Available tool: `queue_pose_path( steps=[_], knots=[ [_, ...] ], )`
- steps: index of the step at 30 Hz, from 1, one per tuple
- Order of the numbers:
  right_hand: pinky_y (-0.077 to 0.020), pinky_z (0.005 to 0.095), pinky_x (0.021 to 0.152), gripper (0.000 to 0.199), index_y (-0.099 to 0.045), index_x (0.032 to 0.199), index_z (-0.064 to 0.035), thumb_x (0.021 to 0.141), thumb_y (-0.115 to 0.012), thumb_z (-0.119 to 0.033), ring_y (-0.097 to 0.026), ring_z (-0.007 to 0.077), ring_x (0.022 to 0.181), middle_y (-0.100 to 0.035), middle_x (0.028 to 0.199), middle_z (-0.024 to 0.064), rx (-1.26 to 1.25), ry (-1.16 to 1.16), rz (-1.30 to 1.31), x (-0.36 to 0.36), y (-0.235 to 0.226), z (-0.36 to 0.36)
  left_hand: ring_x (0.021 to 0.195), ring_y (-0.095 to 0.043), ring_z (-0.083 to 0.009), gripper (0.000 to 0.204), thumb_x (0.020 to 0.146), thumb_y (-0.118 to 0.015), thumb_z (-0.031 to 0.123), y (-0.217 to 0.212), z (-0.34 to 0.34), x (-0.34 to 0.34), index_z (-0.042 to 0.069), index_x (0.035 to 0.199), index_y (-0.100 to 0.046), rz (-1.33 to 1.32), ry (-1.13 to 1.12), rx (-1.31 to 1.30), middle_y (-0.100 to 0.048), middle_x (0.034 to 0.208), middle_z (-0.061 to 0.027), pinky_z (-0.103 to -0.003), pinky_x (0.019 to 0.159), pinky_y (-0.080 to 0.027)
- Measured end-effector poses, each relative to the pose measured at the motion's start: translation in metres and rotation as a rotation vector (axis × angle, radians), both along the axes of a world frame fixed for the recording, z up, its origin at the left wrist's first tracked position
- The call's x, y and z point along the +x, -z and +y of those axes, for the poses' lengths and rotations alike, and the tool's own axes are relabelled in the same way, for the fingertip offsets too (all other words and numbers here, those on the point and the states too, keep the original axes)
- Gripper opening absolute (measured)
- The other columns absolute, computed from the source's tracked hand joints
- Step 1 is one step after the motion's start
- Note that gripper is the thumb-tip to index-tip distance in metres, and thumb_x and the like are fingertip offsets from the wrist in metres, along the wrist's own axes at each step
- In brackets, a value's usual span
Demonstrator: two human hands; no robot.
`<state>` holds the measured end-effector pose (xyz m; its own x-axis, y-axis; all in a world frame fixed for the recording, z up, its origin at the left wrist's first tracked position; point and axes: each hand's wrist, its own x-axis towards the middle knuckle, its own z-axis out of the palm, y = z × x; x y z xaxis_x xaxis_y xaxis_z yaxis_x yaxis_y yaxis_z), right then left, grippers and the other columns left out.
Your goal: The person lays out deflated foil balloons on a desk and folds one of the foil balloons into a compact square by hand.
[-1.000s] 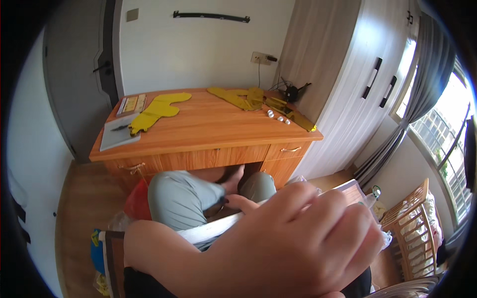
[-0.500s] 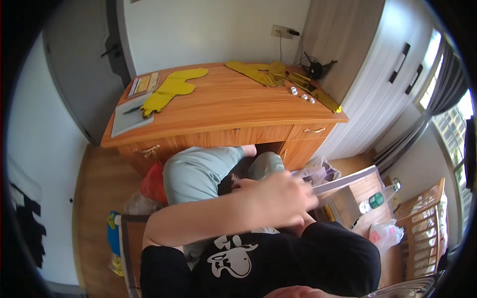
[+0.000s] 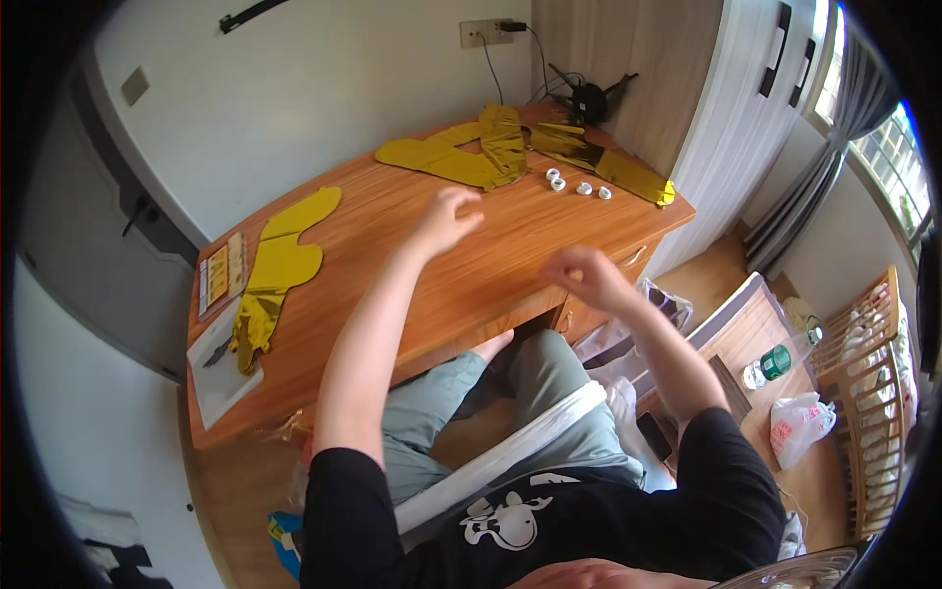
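Both hands hang empty over the wooden tabletop: the left hand at frame centre, fingers loosely curled and spread, the right hand lower right of it, half-closed on nothing visible. Nearest the left hand, toward the upper middle, lies the crumpled gold foil balloon, with four small white rings just right of it. A flat yellow foil balloon lies at the left. Judging by the reach, a flat, gentle pinch at the foil's edge would avoid creasing.
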<state>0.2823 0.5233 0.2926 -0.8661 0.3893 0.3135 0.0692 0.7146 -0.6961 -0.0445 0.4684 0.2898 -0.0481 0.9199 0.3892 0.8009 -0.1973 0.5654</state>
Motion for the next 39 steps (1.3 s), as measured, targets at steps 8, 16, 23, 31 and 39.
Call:
queue_pose_path(
  steps=[8,16,23,31,39],
  knots=[
    [-0.0499,0.0418,0.103,0.029,-0.071,0.119,-0.0045,0.092,-0.072,-0.013,-0.061,0.0340,0.120,-0.067,0.128,0.0156,0.433,0.113,-0.047,-0.098,0.004,0.163,0.145,-0.040,-0.0366,0.065,0.094,-0.071,0.038,0.046,0.076,0.003,0.008,0.147,-0.048,0.041,-0.489,0.030,-0.048,0.152,-0.0180,-0.049,0.117,-0.037],
    [-0.0518,0.0438,0.094,0.029,-0.071,0.122,-0.0124,0.093,-0.068,-0.015,-0.065,0.0338,0.111,-0.070,0.117,0.0112,0.524,-0.047,-0.236,-0.155,0.002,0.201,0.144,-0.041,-0.0375,0.066,0.094,-0.070,0.036,0.043,0.071,-0.002,0.006,0.148,-0.047,-0.012,-0.369,0.036,-0.052,0.150,-0.0186,-0.048,0.118,-0.036],
    [-0.0524,0.0440,0.091,0.024,-0.073,0.119,-0.0150,0.097,-0.064,-0.021,-0.067,0.0329,0.107,-0.072,0.116,0.0110,0.528,0.039,-0.285,-0.162,-0.003,0.192,0.139,-0.046,-0.0390,0.060,0.092,-0.072,0.036,0.049,0.070,-0.001,0.009,0.142,-0.054,0.066,-0.373,0.036,-0.057,0.145,-0.0166,-0.050,0.115,-0.039],
    [-0.0545,0.0448,0.084,0.022,-0.076,0.110,-0.0135,0.097,-0.065,-0.026,-0.069,0.0341,0.096,-0.075,0.102,0.0110,0.496,0.081,-0.322,-0.175,-0.023,0.186,0.143,-0.043,-0.0356,0.061,0.093,-0.071,0.038,0.048,0.067,-0.008,0.009,0.143,-0.053,0.032,-0.339,-0.030,-0.054,0.150,-0.0143,-0.051,0.117,-0.036],
    [-0.0551,0.0428,0.080,0.021,-0.075,0.108,-0.0128,0.092,-0.071,-0.026,-0.071,0.0315,0.093,-0.076,0.101,0.0095,0.517,0.193,-0.368,-0.179,-0.031,0.204,0.148,-0.038,-0.0330,0.060,0.096,-0.068,0.040,0.035,0.070,0.001,0.013,0.147,-0.051,0.031,-0.313,-0.112,-0.049,0.155,-0.0107,-0.053,0.120,-0.030]
  ],
)
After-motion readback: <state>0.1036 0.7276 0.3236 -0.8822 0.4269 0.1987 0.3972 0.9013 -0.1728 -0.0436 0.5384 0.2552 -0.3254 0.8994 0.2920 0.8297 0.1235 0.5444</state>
